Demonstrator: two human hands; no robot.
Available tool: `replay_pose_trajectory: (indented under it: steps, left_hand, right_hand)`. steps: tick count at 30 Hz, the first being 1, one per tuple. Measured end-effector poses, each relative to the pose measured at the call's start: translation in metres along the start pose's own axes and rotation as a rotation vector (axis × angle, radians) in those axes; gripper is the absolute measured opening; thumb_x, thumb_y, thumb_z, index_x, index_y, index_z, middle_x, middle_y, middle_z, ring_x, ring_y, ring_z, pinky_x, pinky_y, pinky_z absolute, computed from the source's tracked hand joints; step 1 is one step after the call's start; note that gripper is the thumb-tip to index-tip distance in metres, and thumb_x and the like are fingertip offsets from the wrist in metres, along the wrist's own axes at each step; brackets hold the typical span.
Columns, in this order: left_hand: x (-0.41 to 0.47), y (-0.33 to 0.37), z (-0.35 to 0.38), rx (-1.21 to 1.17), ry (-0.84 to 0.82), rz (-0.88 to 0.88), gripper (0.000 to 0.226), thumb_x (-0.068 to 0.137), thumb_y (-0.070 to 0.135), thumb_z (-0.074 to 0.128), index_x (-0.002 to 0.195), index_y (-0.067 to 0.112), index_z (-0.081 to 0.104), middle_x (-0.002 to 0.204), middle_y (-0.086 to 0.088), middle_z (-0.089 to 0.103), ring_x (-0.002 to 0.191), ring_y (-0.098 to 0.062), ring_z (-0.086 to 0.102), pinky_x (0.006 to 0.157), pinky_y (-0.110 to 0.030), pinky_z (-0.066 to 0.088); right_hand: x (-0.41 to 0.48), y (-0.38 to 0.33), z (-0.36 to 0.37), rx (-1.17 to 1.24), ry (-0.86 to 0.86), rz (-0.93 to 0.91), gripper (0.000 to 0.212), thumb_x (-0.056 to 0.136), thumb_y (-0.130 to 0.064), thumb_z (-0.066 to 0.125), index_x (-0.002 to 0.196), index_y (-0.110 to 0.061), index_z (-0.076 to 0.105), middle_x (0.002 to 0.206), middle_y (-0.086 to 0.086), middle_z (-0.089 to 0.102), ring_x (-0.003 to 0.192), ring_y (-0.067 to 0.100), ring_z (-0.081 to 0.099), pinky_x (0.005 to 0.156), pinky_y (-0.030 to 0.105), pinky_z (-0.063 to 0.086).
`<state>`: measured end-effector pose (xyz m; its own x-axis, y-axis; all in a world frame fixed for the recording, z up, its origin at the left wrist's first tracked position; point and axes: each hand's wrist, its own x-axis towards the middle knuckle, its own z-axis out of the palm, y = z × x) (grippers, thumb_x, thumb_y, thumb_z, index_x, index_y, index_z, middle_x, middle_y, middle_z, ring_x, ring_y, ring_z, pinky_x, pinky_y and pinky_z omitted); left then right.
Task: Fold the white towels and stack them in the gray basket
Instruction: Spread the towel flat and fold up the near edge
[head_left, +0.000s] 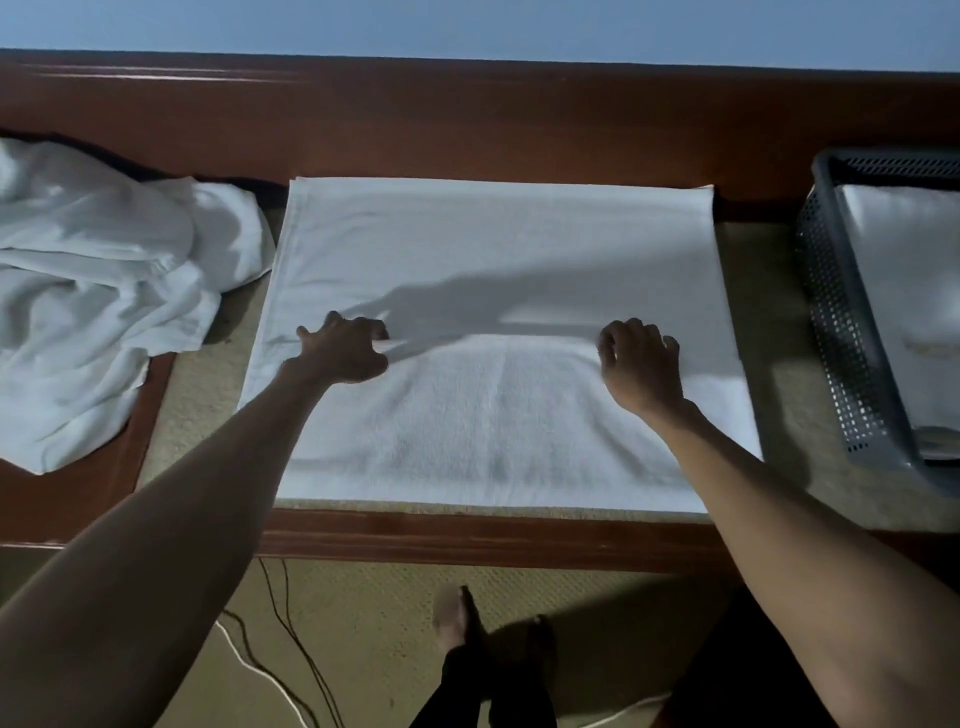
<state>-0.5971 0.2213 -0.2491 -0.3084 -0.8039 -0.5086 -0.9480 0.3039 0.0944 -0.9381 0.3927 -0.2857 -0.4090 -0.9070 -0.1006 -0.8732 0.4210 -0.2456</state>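
A white towel (493, 249) lies flat on the table in front of me. Its near part is folded over, and the folded edge runs across the middle. My left hand (345, 348) grips the left end of that edge with curled fingers and the thumb spread out. My right hand (639, 364) holds the right end of the edge, fingers curled down onto it. At the right stands the gray basket (831, 291) with perforated walls, and a folded white towel (914, 270) lies inside it. A crumpled pile of white towels (104, 291) lies at the left.
The table has a raised wooden rim (467, 535) along its near edge and a wooden backboard (467, 119) behind. On the floor below lie cables (291, 639), and my foot (452, 618) shows there. Beige table surface (208, 395) shows between the towel and the pile.
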Motion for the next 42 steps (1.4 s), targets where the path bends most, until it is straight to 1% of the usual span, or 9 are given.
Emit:
replay_pose_trajectory:
  steps: [5,8,13,17,20,24,29,35,42]
  left_hand:
    - [0.014,-0.046,-0.016,0.186,-0.141,-0.171,0.052,0.096,0.048,0.06,0.145,0.035,0.052,0.141,-0.006,0.056,0.141,-0.034,0.032,0.113,-0.068,0.028]
    - [0.014,-0.047,-0.015,0.111,0.014,-0.235,0.037,0.098,0.033,0.061,0.134,0.037,0.059,0.13,-0.004,0.062,0.139,-0.031,0.03,0.111,-0.07,0.022]
    - [-0.007,-0.028,0.007,0.071,0.293,-0.229,0.048,0.087,0.007,0.063,0.132,0.023,0.055,0.139,-0.01,0.047,0.139,-0.036,0.03,0.112,-0.075,0.018]
    - [-0.014,0.01,0.04,-0.106,0.554,0.059,0.041,0.09,0.014,0.059,0.131,0.015,0.057,0.138,-0.013,0.051,0.134,-0.036,0.041,0.113,-0.062,0.03]
    - [-0.018,0.055,0.069,-0.207,0.366,0.271,0.049,0.107,0.041,0.035,0.152,0.023,0.04,0.162,-0.011,0.031,0.15,-0.03,0.027,0.122,-0.056,0.018]
    - [-0.02,0.078,0.105,-0.136,0.275,0.251,0.065,0.105,0.059,0.012,0.164,0.034,0.002,0.172,0.002,-0.014,0.157,-0.021,-0.016,0.124,-0.057,-0.013]
    - [-0.036,0.133,0.107,-0.274,0.366,0.319,0.06,0.11,0.05,0.018,0.165,0.028,0.011,0.173,-0.002,-0.006,0.158,-0.021,-0.011,0.125,-0.054,-0.011]
    - [-0.035,0.159,0.135,-0.11,0.345,0.355,0.059,0.11,0.055,0.017,0.163,0.041,-0.004,0.171,0.005,-0.016,0.157,-0.017,-0.019,0.126,-0.054,-0.006]
    - [-0.038,0.163,0.135,-0.079,0.387,0.335,0.059,0.108,0.058,0.017,0.162,0.044,-0.004,0.171,0.007,-0.015,0.157,-0.015,-0.016,0.127,-0.052,-0.005]
  right_hand:
    - [0.005,0.006,-0.024,-0.097,-0.171,0.096,0.022,0.093,-0.024,0.043,0.103,-0.018,0.062,0.106,0.003,0.066,0.11,0.029,0.051,0.11,0.055,0.024]
    - [0.007,0.008,-0.033,-0.176,-0.251,0.124,0.035,0.087,-0.024,0.046,0.115,-0.019,0.065,0.112,0.001,0.068,0.117,0.027,0.047,0.115,0.057,0.016]
    - [0.005,0.018,-0.041,-0.308,-0.221,0.168,0.037,0.085,-0.023,0.049,0.118,-0.022,0.067,0.1,-0.001,0.069,0.115,0.027,0.046,0.107,0.054,0.021]
    - [0.005,0.029,-0.04,-0.245,-0.207,0.121,0.033,0.087,-0.018,0.057,0.119,-0.021,0.065,0.11,0.001,0.069,0.117,0.029,0.051,0.093,0.046,0.028]
    - [0.008,0.04,-0.033,-0.207,-0.117,0.09,0.023,0.089,-0.013,0.06,0.11,-0.018,0.068,0.103,0.004,0.067,0.109,0.032,0.054,0.079,0.041,0.023]
    - [-0.004,0.041,-0.015,-0.14,0.107,0.083,0.027,0.092,-0.012,0.06,0.119,-0.012,0.06,0.119,0.015,0.057,0.113,0.038,0.05,0.088,0.047,0.035]
    - [-0.037,0.013,0.011,-0.044,0.29,-0.128,0.039,0.099,-0.016,0.049,0.135,-0.006,0.055,0.149,0.018,0.046,0.133,0.036,0.047,0.101,0.05,0.038]
    - [-0.062,0.029,0.041,-0.034,-0.049,-0.271,0.059,0.107,-0.047,0.027,0.16,-0.022,0.028,0.169,0.009,0.016,0.157,0.024,0.012,0.124,0.052,0.016]
    - [-0.058,0.116,0.013,-0.083,-0.015,-0.136,0.062,0.106,-0.061,0.021,0.161,-0.034,0.016,0.171,0.001,0.006,0.158,0.021,0.004,0.126,0.052,0.006]
